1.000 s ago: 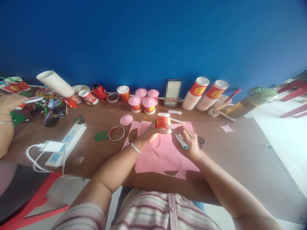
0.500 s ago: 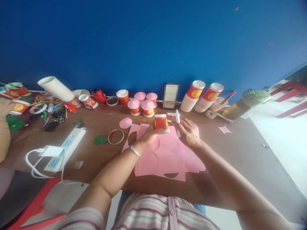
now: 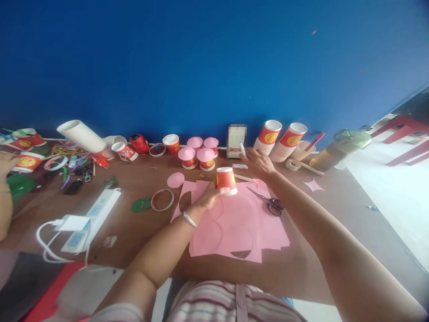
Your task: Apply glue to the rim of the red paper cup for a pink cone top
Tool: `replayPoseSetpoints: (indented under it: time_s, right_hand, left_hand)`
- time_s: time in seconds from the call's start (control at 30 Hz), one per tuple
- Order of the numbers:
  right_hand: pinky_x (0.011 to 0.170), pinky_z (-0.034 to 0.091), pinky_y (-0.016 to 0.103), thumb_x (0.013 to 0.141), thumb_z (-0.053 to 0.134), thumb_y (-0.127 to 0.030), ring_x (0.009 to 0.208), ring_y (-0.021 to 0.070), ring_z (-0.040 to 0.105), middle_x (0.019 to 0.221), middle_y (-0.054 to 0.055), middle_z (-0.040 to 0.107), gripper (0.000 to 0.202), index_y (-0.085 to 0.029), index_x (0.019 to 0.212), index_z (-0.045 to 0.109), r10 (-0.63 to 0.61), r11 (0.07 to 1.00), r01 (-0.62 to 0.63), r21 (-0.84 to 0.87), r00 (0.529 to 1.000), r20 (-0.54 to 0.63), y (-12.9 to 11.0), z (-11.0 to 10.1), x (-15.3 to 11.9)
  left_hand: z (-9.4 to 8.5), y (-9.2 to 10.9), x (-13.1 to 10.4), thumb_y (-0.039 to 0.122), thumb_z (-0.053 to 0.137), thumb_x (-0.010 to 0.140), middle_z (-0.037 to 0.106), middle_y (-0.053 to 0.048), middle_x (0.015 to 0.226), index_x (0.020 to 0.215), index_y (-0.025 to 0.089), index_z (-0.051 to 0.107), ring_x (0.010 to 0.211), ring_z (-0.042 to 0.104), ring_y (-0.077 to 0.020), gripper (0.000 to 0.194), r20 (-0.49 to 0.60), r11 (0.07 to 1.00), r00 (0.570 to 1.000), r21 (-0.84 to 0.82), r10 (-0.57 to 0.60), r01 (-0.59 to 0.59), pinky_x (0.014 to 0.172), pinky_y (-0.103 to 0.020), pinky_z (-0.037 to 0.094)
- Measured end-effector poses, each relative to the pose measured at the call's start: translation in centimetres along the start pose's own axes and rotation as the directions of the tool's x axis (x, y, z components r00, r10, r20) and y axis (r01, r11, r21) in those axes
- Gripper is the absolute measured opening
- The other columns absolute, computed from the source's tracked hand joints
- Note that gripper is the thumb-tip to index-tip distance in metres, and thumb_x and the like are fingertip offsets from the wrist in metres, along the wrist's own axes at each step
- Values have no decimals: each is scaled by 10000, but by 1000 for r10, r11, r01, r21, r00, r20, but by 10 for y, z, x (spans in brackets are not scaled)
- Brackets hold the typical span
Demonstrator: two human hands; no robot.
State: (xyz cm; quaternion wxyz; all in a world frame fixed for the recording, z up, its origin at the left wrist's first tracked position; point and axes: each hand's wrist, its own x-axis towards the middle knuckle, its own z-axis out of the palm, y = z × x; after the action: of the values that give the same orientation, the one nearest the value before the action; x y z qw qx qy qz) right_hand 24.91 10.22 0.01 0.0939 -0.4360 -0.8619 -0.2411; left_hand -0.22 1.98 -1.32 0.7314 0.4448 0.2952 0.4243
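Observation:
In the head view, my left hand (image 3: 213, 196) grips a red paper cup (image 3: 225, 180) with yellow print, held upside down over pink paper sheets (image 3: 234, 223). My right hand (image 3: 259, 162) is closed around a slim white tube with a pointed tip (image 3: 242, 149), reaching toward the back of the table; most of the tube is hidden by the fingers. Scissors (image 3: 275, 206) lie on the right of the sheets. Beyond my left hand stand several small red cups with pink paper cones (image 3: 205, 156) on top. A flat pink disc (image 3: 176, 180) rests left of the sheets.
Cup stacks (image 3: 269, 134) and a bottle (image 3: 342, 150) line the blue wall. A tape roll (image 3: 293, 165) sits nearby. To the left are a power strip (image 3: 95, 219), a green cut-out (image 3: 140, 205), a tape ring (image 3: 162, 200) and another person's hand (image 3: 6, 165).
My right hand has moved away toward the back with the white tube, uncovering the scissors. My left hand still holds the cup, now a little more upright. The view has tilted up slightly.

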Motion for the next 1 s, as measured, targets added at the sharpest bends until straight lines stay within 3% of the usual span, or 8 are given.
replayPoseSetpoints:
  time_s: [0.4, 0.6, 0.83, 1.0]
  right_hand:
    - [852, 355, 407, 976, 402, -98, 1166, 305, 513, 1200, 173, 693, 403, -129, 1348, 553, 25, 999, -23, -26, 997, 74, 7, -2, 10]
    - [843, 350, 416, 959, 396, -91, 1104, 307, 512, 1117, 174, 703, 422, -131, 1342, 569, 56, 998, -57, 2, 997, 57, 6, -4, 13]
    - [860, 399, 407, 928, 465, -87, 1081, 291, 557, 1055, 147, 717, 403, -152, 1296, 615, 100, 990, -85, 115, 987, -125, -11, -12, -6]
    - [794, 431, 361, 946, 488, -103, 1037, 252, 600, 1161, 107, 721, 447, -199, 1379, 546, 164, 966, -84, 244, 930, -329, -43, -35, -38]
  left_hand:
    - [2, 5, -3, 333, 787, 758, 636, -37, 922, 983, 158, 648, 850, 555, -157, 317, 69, 1000, 998, 30, -7, 5, 809, -300, 428]
    - [4, 6, -3, 332, 790, 748, 650, -38, 915, 958, 155, 655, 843, 569, -162, 306, 63, 1000, 998, 24, -14, 13, 809, -306, 432]
    - [5, 7, -1, 338, 824, 700, 657, -35, 919, 1014, 165, 659, 844, 577, -171, 394, 13, 999, 1000, 29, 17, -17, 813, -314, 437]
    - [8, 8, -1, 326, 829, 713, 687, -84, 1077, 1135, 170, 661, 992, 624, -224, 480, 43, 1000, 999, 17, 4, -5, 902, -362, 474]
